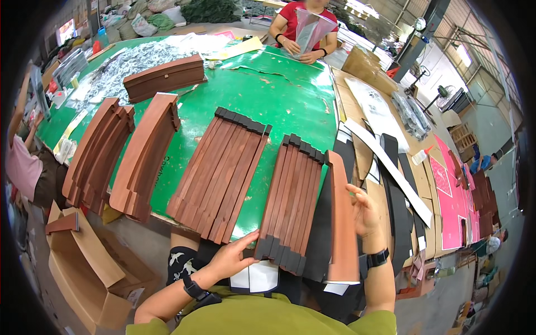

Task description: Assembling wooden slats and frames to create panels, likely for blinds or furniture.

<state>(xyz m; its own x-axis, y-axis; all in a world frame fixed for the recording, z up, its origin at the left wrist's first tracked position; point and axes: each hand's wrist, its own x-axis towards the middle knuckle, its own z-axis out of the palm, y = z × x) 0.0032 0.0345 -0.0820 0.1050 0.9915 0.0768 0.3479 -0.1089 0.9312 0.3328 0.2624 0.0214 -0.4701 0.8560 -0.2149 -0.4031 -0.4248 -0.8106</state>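
Wooden slats (pixel 293 201) with black ends lie side by side in front of me, between my two hands. My left hand (pixel 233 258) is at their near left corner, open, with the fingers stretched out and the fingertips right at the edge of the row, gripping nothing. On the other side of the slats a wider plank (pixel 341 229) runs lengthwise toward me, between them and my right hand (pixel 367 215). That hand is open too, fingers loosely bent and palm turned to the plank; I can't tell whether the fingertips press on its edge.

Around this, from the left, an open cardboard box (pixel 81 293) sits below the table edge. Two bundles of curved boards (pixel 144 159) come next on the green table (pixel 240 84), with a heap of grey pieces (pixel 134 72) and a darker bundle (pixel 167 81) farther back. A second row of slats (pixel 218 173) lies just beyond my left hand. Across the table, a person in red (pixel 290 28) holds a clear bag (pixel 310 33). To the right of my right hand, a long white strip (pixel 389 163) slants over cardboard and black strips, near a small bottle (pixel 422 154).
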